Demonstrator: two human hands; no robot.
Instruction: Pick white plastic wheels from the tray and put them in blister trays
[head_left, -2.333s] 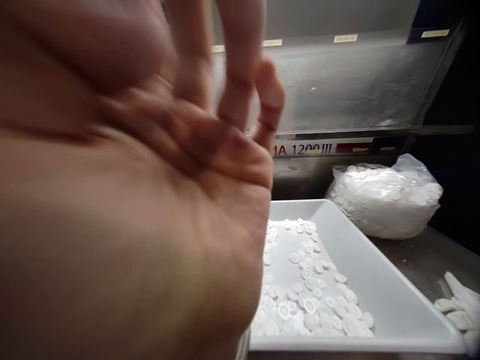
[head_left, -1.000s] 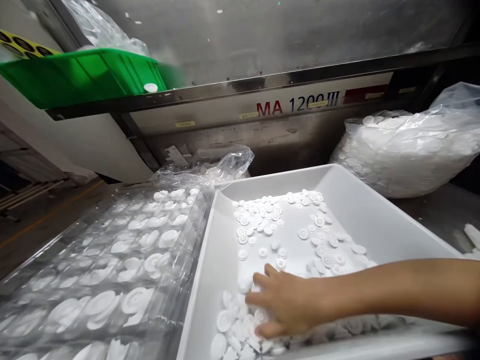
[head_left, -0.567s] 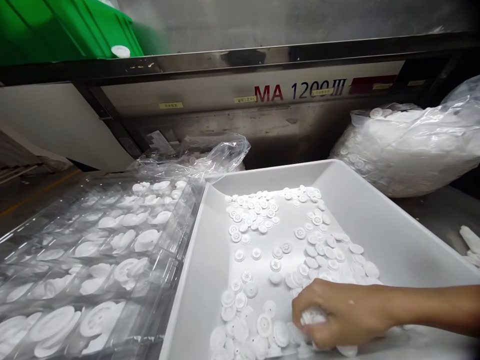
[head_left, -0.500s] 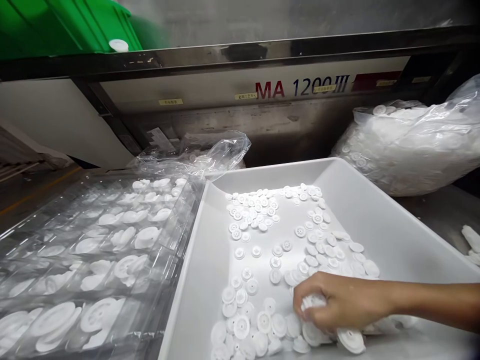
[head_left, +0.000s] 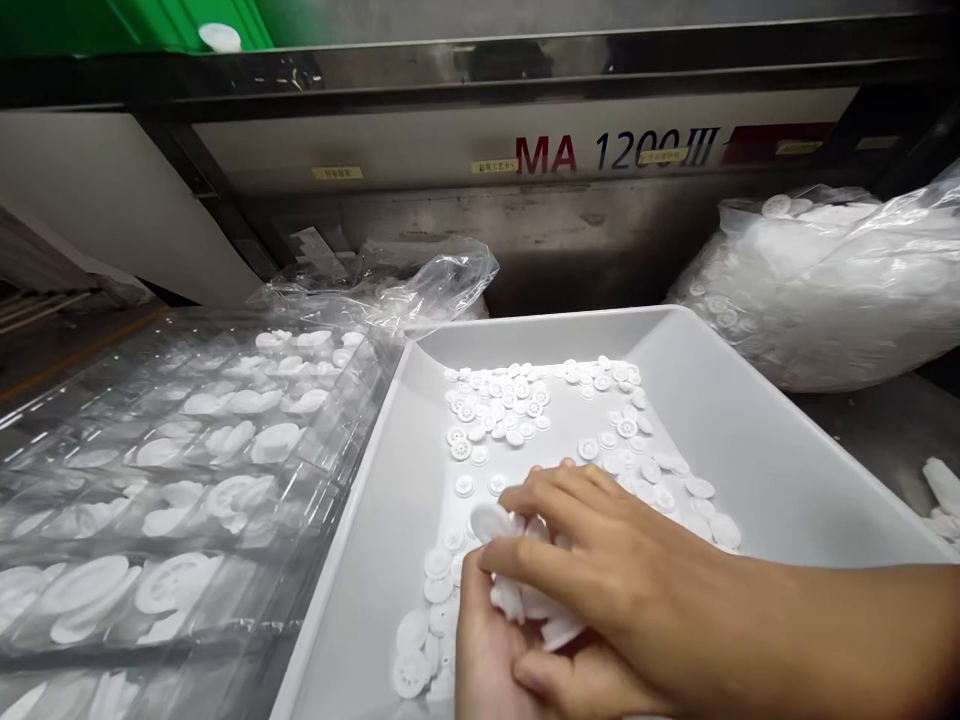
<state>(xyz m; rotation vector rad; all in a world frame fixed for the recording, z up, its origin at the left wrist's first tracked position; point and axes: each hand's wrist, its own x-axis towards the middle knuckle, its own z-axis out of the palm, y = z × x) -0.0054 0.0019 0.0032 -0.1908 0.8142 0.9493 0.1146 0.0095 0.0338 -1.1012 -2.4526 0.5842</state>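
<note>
A white plastic tray (head_left: pixel 757 440) holds several small white plastic discs (head_left: pixel 517 410). Over its near end my right hand (head_left: pixel 622 570) lies with fingers curled over a handful of the white discs (head_left: pixel 525 600). Beneath it my left hand (head_left: pixel 495 650) is cupped palm up, with those discs resting in it. Both hands press together around the handful.
A clear blister tray (head_left: pixel 187 470) with larger white discs in its pockets lies left of the white tray. A clear bag of white discs (head_left: pixel 832 280) sits at the back right, crumpled clear plastic (head_left: pixel 405 290) behind the tray. A machine panel reads MA 1200 III (head_left: pixel 615 150).
My right hand gathered discs from the tray's near end and lifted them. My left hand has come into view under it, cupping the handful. The camera has tilted down slightly.
</note>
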